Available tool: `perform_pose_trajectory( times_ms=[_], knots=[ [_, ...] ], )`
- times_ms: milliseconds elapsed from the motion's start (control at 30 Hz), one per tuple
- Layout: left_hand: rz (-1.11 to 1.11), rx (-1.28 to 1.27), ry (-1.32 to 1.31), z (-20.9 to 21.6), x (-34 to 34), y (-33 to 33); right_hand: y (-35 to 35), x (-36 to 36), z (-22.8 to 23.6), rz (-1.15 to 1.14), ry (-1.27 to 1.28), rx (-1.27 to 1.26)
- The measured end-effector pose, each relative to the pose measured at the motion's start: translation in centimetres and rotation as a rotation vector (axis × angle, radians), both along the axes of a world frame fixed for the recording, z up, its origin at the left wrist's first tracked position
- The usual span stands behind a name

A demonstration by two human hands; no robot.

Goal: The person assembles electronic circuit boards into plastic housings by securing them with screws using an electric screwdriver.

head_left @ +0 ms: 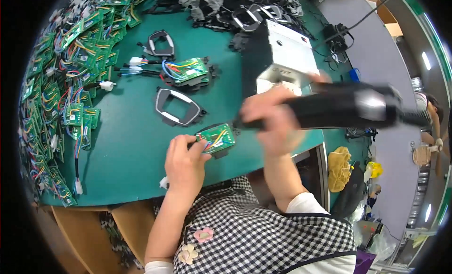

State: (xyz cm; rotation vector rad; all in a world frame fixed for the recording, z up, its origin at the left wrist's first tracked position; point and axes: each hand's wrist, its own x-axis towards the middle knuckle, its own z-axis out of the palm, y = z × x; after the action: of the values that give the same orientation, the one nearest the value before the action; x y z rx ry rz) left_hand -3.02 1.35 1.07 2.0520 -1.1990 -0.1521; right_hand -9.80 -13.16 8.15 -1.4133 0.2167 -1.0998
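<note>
My right hand (275, 118) is wrapped round a black electric screwdriver (339, 106), blurred by motion and held nearly level in front of a black-and-white box (287, 50). My left hand (184, 161) grips the left edge of a green circuit board (219, 138) with coloured wires, which sits on a dark plastic housing on the table. Beyond it lies an empty grey-and-black frame (178, 106). Farther off are a second wired board (188, 71) on a black housing and another small frame (161, 43).
A large heap of wired green boards (80, 62) covers the left side of the green table (127, 156). Several black and grey frames (245, 17) are piled at the back. At the right stand a grey partition (376, 147) and a tan cloth bundle (339, 169).
</note>
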Motion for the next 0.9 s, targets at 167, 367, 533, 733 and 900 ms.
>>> perform_pose_trajectory(
  times_ms=[167,367,533,733,900],
  knots=[
    [0.001,0.081,-0.117,1.0,0.0,-0.4,-7.1,-4.9,2.7,-0.444,-0.233,-0.193],
    [-0.038,0.045,-0.019,0.1,0.2,-0.3,-6.2,-5.1,2.1,-0.267,-0.043,-0.121],
    [-0.068,-0.024,-0.021,0.3,0.5,-0.3,0.5,-4.7,0.2,-0.081,-0.225,-0.059],
    [-0.060,-0.072,-0.002,-0.2,0.5,-0.4,4.6,-0.9,-2.8,0.063,-0.133,-0.006],
    [-0.048,-0.063,-0.036,-0.4,0.6,-0.2,4.5,-0.5,-3.7,0.086,-0.020,-0.112]
  ],
)
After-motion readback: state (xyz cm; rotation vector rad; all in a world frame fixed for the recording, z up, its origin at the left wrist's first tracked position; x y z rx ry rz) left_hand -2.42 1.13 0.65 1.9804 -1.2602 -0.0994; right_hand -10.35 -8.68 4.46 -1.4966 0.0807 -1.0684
